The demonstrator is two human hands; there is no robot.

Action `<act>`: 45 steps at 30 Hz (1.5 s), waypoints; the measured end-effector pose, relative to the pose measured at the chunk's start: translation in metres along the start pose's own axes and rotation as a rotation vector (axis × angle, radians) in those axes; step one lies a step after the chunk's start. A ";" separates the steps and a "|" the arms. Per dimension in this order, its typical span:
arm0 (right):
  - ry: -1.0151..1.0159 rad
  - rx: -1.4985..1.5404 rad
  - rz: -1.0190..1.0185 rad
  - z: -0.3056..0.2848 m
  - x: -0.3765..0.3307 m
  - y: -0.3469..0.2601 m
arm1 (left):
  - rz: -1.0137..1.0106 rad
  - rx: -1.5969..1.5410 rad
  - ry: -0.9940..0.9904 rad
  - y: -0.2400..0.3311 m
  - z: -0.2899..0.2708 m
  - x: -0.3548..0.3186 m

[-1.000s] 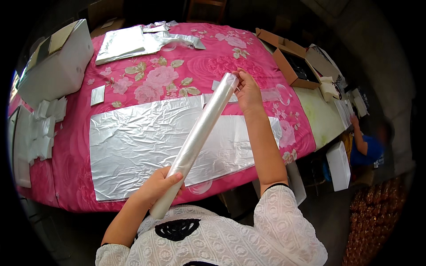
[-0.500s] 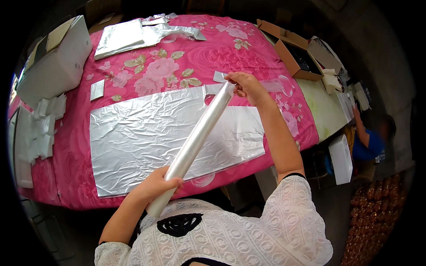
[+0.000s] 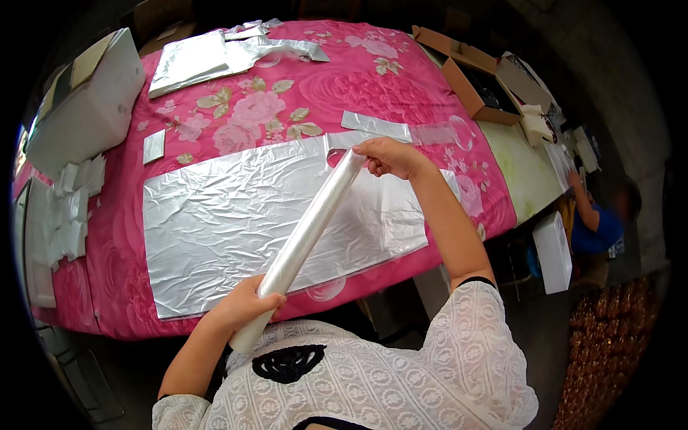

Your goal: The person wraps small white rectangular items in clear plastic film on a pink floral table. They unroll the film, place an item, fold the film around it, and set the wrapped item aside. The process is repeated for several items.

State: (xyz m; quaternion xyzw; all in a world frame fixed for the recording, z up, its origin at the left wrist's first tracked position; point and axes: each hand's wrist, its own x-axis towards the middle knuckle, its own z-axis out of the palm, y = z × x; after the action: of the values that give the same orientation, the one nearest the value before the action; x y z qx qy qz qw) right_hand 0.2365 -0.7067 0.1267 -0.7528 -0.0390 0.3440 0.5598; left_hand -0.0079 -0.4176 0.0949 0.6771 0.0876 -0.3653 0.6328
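Note:
A long roll of clear, whitish plastic film [image 3: 304, 240] slants across in front of me, from my waist up over the table. Near its lower end, my left hand [image 3: 249, 304] is wrapped round it. At the upper end my right hand [image 3: 387, 156] is closed, thumb and fingers pinching the roll's edge. Beneath the roll lies a wide, creased silver sheet [image 3: 208, 229], spread flat, with a notch at its far edge. Just beyond my right hand is a narrow silver strip [image 3: 373, 125]. A small silver piece [image 3: 153, 147] lies beyond the sheet's far left.
A pink flowered cloth [image 3: 344, 86] covers the table. Folded silver sheets [image 3: 190, 63] lie at the far left, near a white foam box [image 3: 100, 100]. White foam pieces [image 3: 72, 208] are at the left edge. An open cardboard box [image 3: 494, 111] stands at right; a person in blue [image 3: 598, 229] is beyond.
The roll's upper end and my right hand have moved slightly left and toward me. More of the silver strip behind my right hand now shows. Both hands keep their hold.

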 end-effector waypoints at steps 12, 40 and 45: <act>-0.110 0.001 -0.082 0.016 0.018 0.035 | -0.086 -0.036 -0.032 -0.005 -0.007 -0.009; -0.032 -0.285 -0.290 0.069 0.090 0.021 | 0.249 1.156 0.101 0.046 -0.090 -0.038; -0.088 -0.423 -0.277 0.084 0.097 0.022 | 0.809 1.245 0.356 0.026 -0.074 0.011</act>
State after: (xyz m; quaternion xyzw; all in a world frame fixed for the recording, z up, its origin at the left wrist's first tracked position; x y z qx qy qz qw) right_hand 0.2561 -0.6031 0.0500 -0.8250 -0.2370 0.2808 0.4294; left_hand 0.0437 -0.3580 0.1041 0.9369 -0.2885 0.0275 0.1953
